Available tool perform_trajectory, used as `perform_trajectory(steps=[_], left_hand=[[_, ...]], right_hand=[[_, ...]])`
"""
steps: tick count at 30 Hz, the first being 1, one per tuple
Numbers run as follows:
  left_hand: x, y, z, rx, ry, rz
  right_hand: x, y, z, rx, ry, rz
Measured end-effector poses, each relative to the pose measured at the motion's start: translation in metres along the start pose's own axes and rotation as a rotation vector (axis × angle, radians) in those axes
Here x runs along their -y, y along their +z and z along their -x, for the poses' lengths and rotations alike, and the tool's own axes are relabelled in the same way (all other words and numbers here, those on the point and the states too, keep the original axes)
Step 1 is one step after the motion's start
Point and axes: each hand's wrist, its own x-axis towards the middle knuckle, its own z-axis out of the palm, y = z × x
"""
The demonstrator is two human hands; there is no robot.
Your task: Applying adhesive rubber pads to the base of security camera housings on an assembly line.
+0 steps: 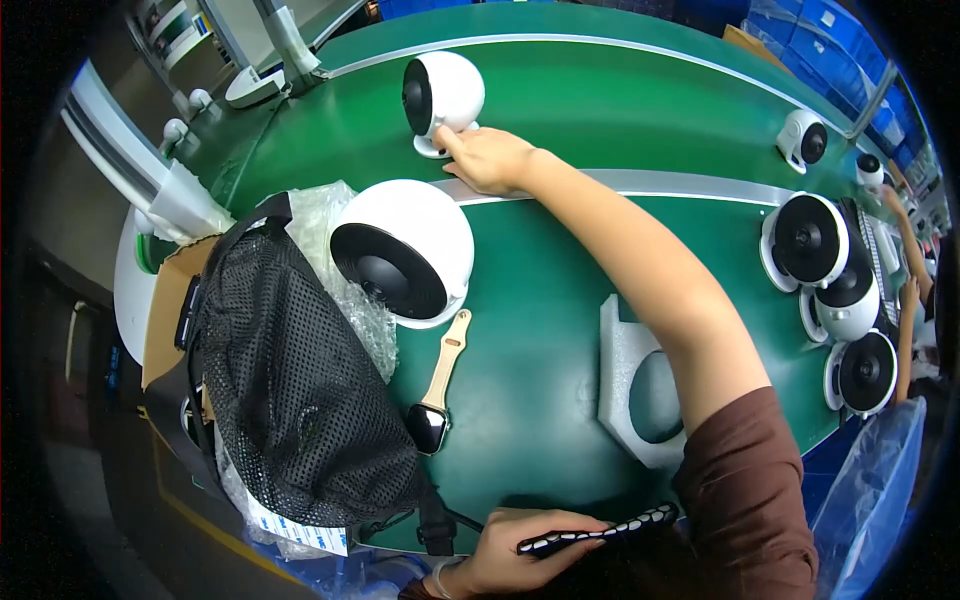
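Note:
My right arm stretches across to the far belt, where my right hand [490, 160] has its fingers closed at the foot of a white ball-shaped speaker [458, 90] with a black round front. Low in the middle, my left hand [515, 550] grips a thin black object with white spots [600, 530]; its kind I cannot make out. A larger white ball-shaped speaker [420, 240] rests nearer me, against bubble wrap [372, 325]. Beside it lies a smartwatch with a beige strap [438, 380]. A grey foam insert [622, 390] lies partly under my right forearm.
A black mesh bag [300, 400] leans over a cardboard box [165, 320] on the left. Several white speakers [805, 240] stand at the right, near another person's arm [908, 300]. A metal rail [690, 185] divides the green surfaces. Blue crates [825, 40] are stacked behind.

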Motion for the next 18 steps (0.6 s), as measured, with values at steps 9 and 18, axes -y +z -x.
perform_trajectory(steps=[9,18], left_hand=[[-0.010,0.002,-0.004,-0.071,0.066,-0.067],[-0.013,0.006,-0.002,-0.154,0.073,-0.164]], right_hand=[[-0.009,-0.053,0.007,-0.541,0.057,-0.065],[0.056,-0.203,0.147,-0.338,0.174,-0.878]])
